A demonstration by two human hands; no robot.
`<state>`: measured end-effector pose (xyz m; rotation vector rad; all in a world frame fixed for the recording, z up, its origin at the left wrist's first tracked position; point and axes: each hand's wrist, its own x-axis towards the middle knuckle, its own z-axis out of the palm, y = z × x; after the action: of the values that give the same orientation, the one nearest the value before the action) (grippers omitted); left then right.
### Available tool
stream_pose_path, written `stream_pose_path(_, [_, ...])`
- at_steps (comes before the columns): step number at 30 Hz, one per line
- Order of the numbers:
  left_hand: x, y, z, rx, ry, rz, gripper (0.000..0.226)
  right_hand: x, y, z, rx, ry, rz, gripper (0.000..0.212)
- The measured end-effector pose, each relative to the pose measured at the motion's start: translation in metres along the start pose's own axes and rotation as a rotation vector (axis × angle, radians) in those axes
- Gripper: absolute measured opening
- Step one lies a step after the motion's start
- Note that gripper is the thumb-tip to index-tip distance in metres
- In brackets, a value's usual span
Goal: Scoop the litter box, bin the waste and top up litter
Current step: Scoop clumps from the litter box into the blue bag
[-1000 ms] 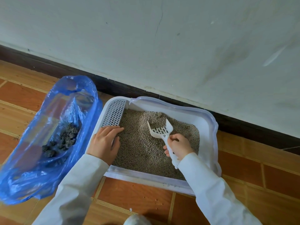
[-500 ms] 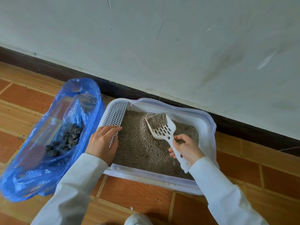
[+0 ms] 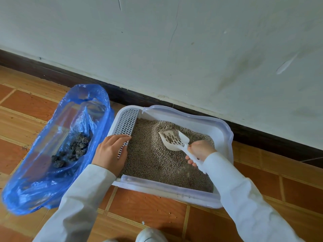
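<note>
- Risk: the scoop sits low over the litter with only a thin residue on its slotted blade. A hasty lift could sift too little, so that clean granules go to the bag with any waste.
- Risk: the bag lies slumped on the floor, with its mouth toward the wall. Its soft rim could fold shut under a carried load, and waste would drop on the tiles between bag and box.
- Risk: stray granules already lie on the floor in front of the box. A fast swing of the scoop would scatter more.
- Right hand: fingers curled round the scoop handle, gripping it firmly. The blade points toward the far left corner of the box.
- Left hand: fingers straight and relaxed, resting flat on the grille at the box's left edge, steadying it. It holds nothing.
- Box: white, set against the skirting, filled with grey-brown litter. The surface is uneven, heaped toward the far side. No clump is plainly visible in it.
- Bag: blue, translucent, just left of the box and touching it. It holds a pile of dark clumps.
- Judgement: scooping is in hand; no fresh litter supply is in view for topping up.
</note>
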<state>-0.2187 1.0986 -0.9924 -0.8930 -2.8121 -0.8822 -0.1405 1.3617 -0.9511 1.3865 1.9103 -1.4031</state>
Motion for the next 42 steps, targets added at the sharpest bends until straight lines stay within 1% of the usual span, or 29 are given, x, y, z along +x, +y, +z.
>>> stream_pose_path(2, [0.0,-0.002,0.002,-0.001,-0.011,0.003,0.039,0.005,-0.01,0.002,-0.018,0.008,0.005,0.022])
stream_pose_path(5, [-0.001,-0.004,0.004,-0.007,-0.025,-0.012,0.039,0.009,-0.016,0.011,-0.001,0.02,0.012,0.025])
stream_pose_path(10, [-0.001,-0.004,0.007,-0.008,-0.029,-0.026,0.039,0.008,0.007,0.028,0.005,0.054,-0.124,0.017])
stream_pose_path(12, [-0.001,-0.004,0.008,-0.015,-0.024,-0.028,0.038,0.011,0.015,0.033,0.041,0.06,-0.147,0.017])
stream_pose_path(17, [-0.002,-0.005,0.005,-0.016,-0.024,-0.034,0.039,0.002,0.018,0.032,0.057,0.031,-0.212,0.014])
stream_pose_path(22, [0.0,-0.007,0.0,-0.018,-0.018,-0.031,0.039,-0.017,0.02,0.025,0.083,-0.007,-0.304,0.005])
stream_pose_path(25, [0.0,-0.006,-0.003,-0.019,-0.002,-0.021,0.039,-0.025,0.022,0.02,0.08,0.013,-0.365,0.005])
stream_pose_path(30, [-0.001,-0.006,-0.006,-0.009,0.012,-0.013,0.04,-0.036,0.022,0.021,0.075,0.004,-0.397,0.006])
stream_pose_path(33, [-0.002,-0.008,-0.007,-0.003,0.013,-0.003,0.039,-0.041,0.021,0.025,0.024,0.014,-0.441,0.007])
stream_pose_path(37, [-0.004,-0.014,-0.011,-0.004,0.025,-0.023,0.039,-0.054,0.014,0.038,-0.009,-0.027,-0.51,0.008])
stream_pose_path(42, [-0.014,-0.033,-0.025,0.046,0.043,-0.121,0.044,-0.065,-0.001,0.079,-0.045,-0.1,-0.579,0.008])
